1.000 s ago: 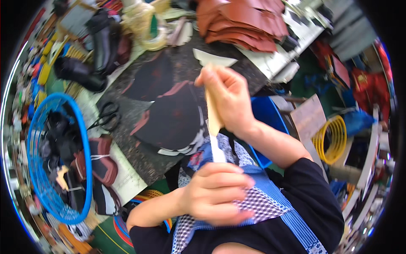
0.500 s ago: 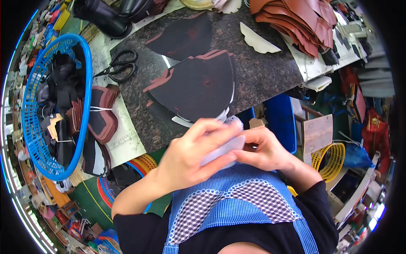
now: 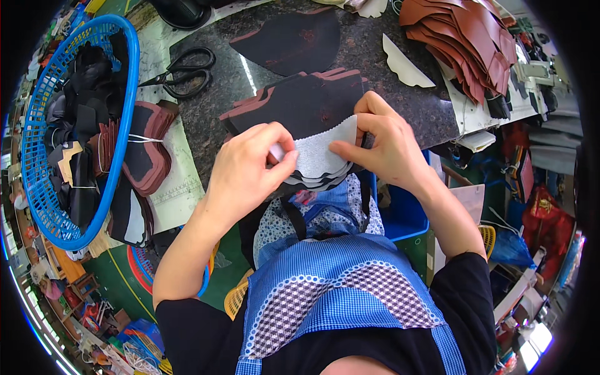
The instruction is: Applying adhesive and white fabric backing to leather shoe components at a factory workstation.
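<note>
My left hand and right hand both pinch the white fabric strip, lying on the stack of dark pieces at the table edge. It looks thin, light and floppy; best held by its ends.

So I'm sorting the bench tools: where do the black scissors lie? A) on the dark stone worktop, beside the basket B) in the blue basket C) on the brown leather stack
A: the scissors lie flat on the worktop, just right of the blue basket.
</note>
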The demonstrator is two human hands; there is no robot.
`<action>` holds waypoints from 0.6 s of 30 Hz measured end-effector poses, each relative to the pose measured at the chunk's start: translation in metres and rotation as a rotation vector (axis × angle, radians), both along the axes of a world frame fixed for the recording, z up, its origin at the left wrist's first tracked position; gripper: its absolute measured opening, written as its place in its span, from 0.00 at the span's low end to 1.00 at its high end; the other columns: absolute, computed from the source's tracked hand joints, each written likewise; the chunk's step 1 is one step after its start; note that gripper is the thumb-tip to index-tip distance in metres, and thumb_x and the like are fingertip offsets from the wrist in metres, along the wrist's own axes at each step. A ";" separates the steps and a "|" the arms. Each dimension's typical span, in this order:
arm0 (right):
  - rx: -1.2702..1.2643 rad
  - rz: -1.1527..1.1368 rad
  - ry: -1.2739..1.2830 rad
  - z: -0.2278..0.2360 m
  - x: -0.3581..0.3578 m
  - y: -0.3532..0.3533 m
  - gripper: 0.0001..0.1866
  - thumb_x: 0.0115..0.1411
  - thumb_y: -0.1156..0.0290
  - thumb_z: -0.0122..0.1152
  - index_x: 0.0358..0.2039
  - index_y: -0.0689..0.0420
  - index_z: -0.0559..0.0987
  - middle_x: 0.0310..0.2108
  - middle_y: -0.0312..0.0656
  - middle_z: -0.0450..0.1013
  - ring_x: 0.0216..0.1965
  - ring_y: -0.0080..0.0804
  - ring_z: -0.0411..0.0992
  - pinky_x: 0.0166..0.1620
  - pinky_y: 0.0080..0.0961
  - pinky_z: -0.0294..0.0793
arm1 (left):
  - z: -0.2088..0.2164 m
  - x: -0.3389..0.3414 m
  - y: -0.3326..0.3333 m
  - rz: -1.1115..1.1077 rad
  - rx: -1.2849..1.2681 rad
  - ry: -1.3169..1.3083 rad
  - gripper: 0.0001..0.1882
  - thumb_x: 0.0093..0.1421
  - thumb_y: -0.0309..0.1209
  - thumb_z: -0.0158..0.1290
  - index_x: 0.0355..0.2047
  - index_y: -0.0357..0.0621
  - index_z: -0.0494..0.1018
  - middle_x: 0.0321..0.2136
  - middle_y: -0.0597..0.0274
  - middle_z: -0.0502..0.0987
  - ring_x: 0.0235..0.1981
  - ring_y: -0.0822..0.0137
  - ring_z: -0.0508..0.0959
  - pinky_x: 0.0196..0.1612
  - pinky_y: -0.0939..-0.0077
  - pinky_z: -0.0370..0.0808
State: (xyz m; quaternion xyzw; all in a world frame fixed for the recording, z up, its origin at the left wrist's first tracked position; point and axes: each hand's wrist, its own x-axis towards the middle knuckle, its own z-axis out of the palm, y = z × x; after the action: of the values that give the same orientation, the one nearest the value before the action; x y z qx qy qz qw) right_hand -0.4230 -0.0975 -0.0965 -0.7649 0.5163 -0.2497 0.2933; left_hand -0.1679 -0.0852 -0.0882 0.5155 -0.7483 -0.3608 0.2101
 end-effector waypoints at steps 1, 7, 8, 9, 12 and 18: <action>0.000 -0.003 0.004 0.003 -0.004 0.000 0.19 0.52 0.63 0.77 0.21 0.62 0.76 0.29 0.37 0.65 0.28 0.25 0.66 0.30 0.24 0.65 | 0.003 -0.001 -0.002 -0.071 -0.134 -0.125 0.08 0.58 0.32 0.64 0.31 0.43 0.75 0.24 0.66 0.74 0.23 0.71 0.74 0.28 0.75 0.70; -0.030 -0.359 -0.059 0.007 -0.069 -0.029 0.14 0.57 0.63 0.71 0.25 0.59 0.78 0.26 0.41 0.70 0.30 0.41 0.70 0.35 0.33 0.71 | 0.014 0.014 -0.098 -0.128 -0.334 -0.206 0.13 0.56 0.32 0.64 0.40 0.42 0.79 0.36 0.57 0.79 0.35 0.59 0.82 0.40 0.67 0.77; -0.210 -0.393 0.031 0.004 -0.078 -0.042 0.12 0.57 0.63 0.70 0.31 0.59 0.80 0.31 0.44 0.73 0.34 0.43 0.72 0.39 0.34 0.72 | 0.001 0.017 -0.125 -0.215 -0.500 -0.196 0.17 0.55 0.33 0.65 0.45 0.43 0.79 0.44 0.56 0.79 0.43 0.56 0.81 0.47 0.66 0.77; -0.388 -0.433 0.129 -0.003 -0.090 -0.051 0.14 0.58 0.63 0.70 0.38 0.59 0.83 0.35 0.46 0.75 0.38 0.44 0.74 0.43 0.36 0.74 | -0.016 0.020 -0.146 -0.307 -0.665 -0.178 0.22 0.54 0.35 0.66 0.49 0.44 0.79 0.51 0.54 0.78 0.51 0.54 0.80 0.54 0.64 0.77; -0.349 -0.423 0.351 -0.033 -0.107 -0.059 0.19 0.55 0.59 0.72 0.41 0.60 0.82 0.44 0.49 0.74 0.49 0.50 0.72 0.51 0.41 0.72 | -0.023 0.030 -0.176 -0.509 -0.523 -0.304 0.29 0.53 0.40 0.68 0.55 0.48 0.77 0.58 0.53 0.75 0.57 0.51 0.76 0.59 0.62 0.74; -0.156 -0.423 0.150 -0.032 -0.106 -0.068 0.16 0.51 0.68 0.74 0.34 0.59 0.74 0.38 0.49 0.73 0.43 0.51 0.72 0.45 0.41 0.71 | -0.027 0.008 -0.174 -0.685 -0.892 -0.593 0.24 0.57 0.29 0.57 0.54 0.37 0.73 0.43 0.56 0.79 0.38 0.59 0.83 0.37 0.70 0.83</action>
State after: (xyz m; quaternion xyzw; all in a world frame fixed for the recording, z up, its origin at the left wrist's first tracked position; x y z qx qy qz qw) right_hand -0.5291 -0.1658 -0.1287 -0.6764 0.6647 -0.2871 0.1353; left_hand -0.1603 -0.2595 -0.1156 0.1879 -0.9755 0.0968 0.0612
